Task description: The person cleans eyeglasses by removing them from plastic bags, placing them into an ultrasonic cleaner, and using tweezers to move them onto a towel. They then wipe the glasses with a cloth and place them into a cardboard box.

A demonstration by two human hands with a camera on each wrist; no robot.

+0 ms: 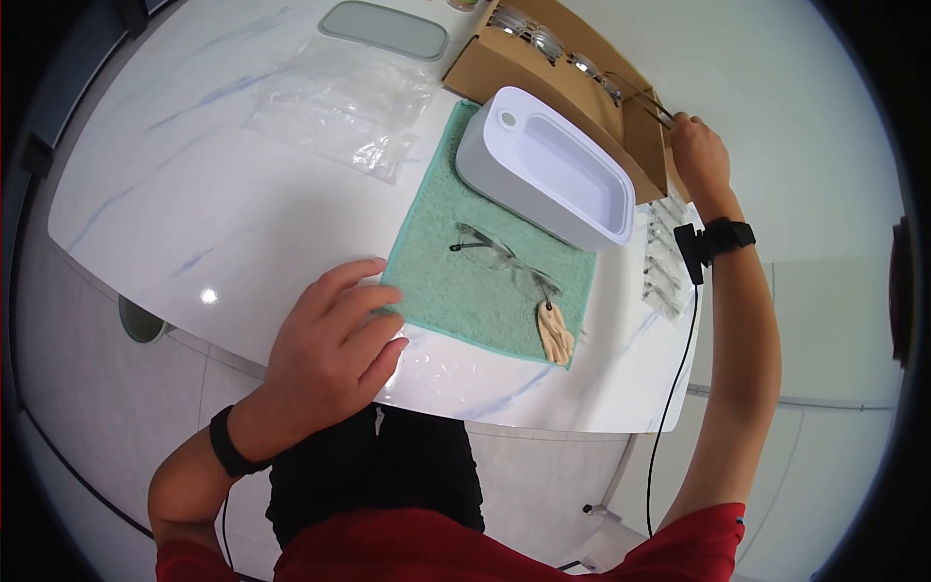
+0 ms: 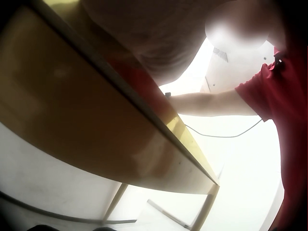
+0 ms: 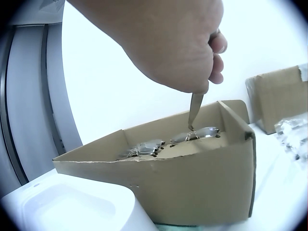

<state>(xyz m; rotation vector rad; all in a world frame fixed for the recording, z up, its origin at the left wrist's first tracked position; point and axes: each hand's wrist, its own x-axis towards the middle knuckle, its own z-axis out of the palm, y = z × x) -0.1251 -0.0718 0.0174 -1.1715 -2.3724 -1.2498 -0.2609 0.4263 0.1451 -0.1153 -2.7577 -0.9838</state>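
My right hand (image 1: 700,155) grips a pair of metal tweezers (image 3: 195,110) over the far right end of an open cardboard box (image 1: 495,68). In the right wrist view the tweezer tips are right at the bridge of a pair of glasses (image 3: 208,132) in the box. More glasses (image 3: 147,148) lie beside it. My left hand (image 1: 335,344) rests with fingers loosely spread at the left edge of a green towel (image 1: 427,281), holding nothing. On the towel lie clear-framed glasses (image 1: 499,254), with beige crumpled pieces (image 1: 555,335) by one end.
A white oblong tub (image 1: 475,155) with a round button stands on the towel against the box. Clear plastic bags (image 1: 339,107) and a grey tray (image 1: 383,31) lie at the back left. Small clear packets (image 1: 661,262) line the right edge. Another carton (image 3: 276,98) stands beyond.
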